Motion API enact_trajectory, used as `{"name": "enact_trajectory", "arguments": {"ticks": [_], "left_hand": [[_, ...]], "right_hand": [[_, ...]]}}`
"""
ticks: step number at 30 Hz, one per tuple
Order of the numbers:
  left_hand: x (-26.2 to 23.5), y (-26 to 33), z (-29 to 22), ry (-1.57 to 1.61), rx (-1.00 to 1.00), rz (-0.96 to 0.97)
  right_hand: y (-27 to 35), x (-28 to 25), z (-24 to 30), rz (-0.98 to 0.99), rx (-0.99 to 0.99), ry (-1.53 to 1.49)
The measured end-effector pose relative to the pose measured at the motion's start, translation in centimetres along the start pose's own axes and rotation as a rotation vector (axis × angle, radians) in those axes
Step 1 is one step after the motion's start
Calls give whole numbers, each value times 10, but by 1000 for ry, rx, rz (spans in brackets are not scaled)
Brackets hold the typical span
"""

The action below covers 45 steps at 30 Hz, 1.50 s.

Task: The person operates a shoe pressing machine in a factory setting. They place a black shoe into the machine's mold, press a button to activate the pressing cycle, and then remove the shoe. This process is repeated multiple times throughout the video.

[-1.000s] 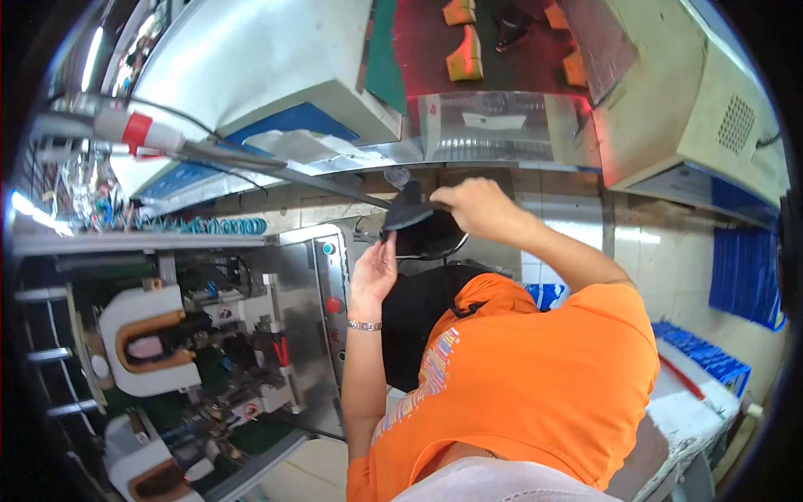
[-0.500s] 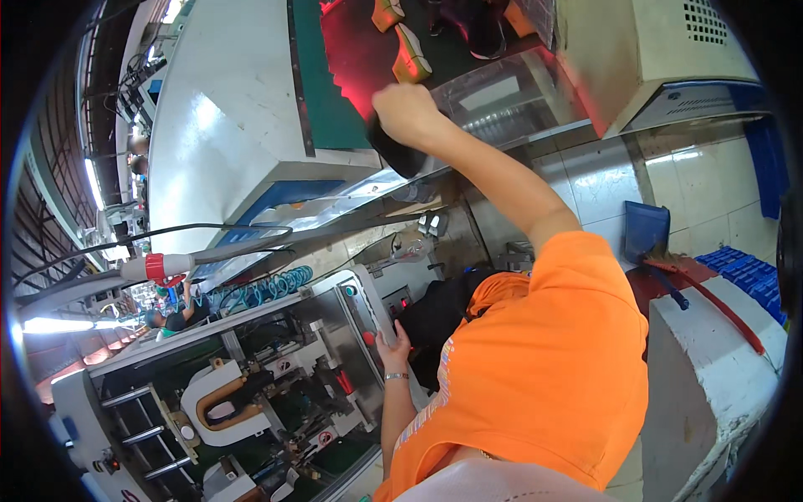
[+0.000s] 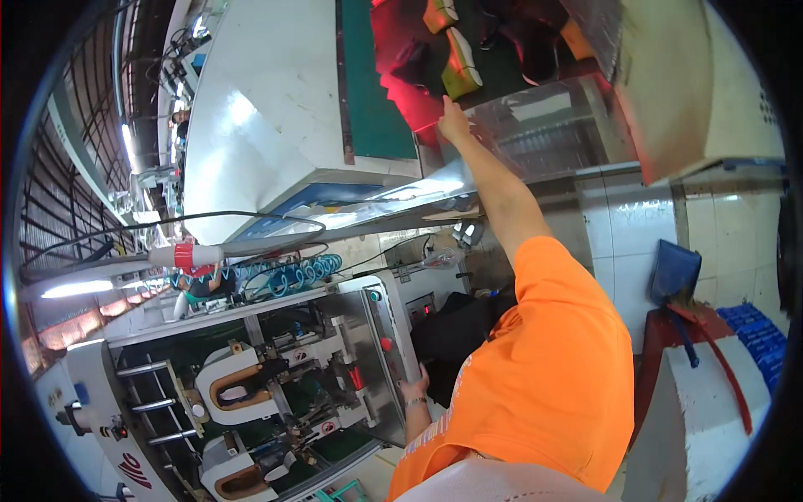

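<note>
Orange sleeve and bare forearm run up from my shoulder to my right hand point(image 3: 453, 117). It lies flat, fingers stretched out, against the near corner of a clear tray point(image 3: 544, 125) and holds nothing that I can see. My left hand point(image 3: 414, 390), a bracelet at its wrist, is down at the lower edge of a steel panel point(image 3: 381, 343) and touches it. I cannot tell whether the fingers grip the edge or only rest there.

Just past the right hand is a green belt point(image 3: 368, 84) under red light, with a yellow-green shoe point(image 3: 460, 71) on it, apart from my fingers. I judge the reach to be at its far end: the hand has met the tray but has not closed on anything, and the shoe is untouched.

Beside the left hand the panel stands open on a machine with a white U-shaped mould point(image 3: 230, 385). A blue coiled hose point(image 3: 293, 272) hangs above it. Something black point(image 3: 452, 335) sits between the panel and my chest; I cannot make out what it is. Off to the right a blue dustpan point(image 3: 673, 272) leans by the tiled wall, near blue crates point(image 3: 757, 330).
</note>
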<state>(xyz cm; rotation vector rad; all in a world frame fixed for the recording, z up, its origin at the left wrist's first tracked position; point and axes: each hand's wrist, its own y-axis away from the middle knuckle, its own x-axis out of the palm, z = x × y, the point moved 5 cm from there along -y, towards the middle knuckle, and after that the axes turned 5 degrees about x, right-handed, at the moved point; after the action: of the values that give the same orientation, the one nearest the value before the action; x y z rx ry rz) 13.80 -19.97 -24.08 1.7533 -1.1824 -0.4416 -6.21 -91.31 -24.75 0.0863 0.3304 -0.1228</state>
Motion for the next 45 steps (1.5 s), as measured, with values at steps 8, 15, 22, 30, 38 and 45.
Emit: {"name": "enact_trajectory", "arguments": {"ticks": [8, 15, 22, 30, 38, 45], "left_hand": [[-90, 6, -16, 316, 68, -91], [-116, 14, -7, 486, -23, -47], [-93, 20, 9, 455, 121, -59], [-67, 30, 3, 435, 197, -129], [-92, 39, 25, 398, 293, -223], [-86, 33, 19, 393, 260, -136]], "right_hand": [[-12, 13, 5, -92, 25, -26], [-40, 51, 13, -3, -89, 130], [-75, 66, 22, 61, -436, 515], [-130, 117, -1, 450, -559, 280], [-58, 141, -1, 934, -442, 89], [-59, 96, 12, 624, -436, -134]]}}
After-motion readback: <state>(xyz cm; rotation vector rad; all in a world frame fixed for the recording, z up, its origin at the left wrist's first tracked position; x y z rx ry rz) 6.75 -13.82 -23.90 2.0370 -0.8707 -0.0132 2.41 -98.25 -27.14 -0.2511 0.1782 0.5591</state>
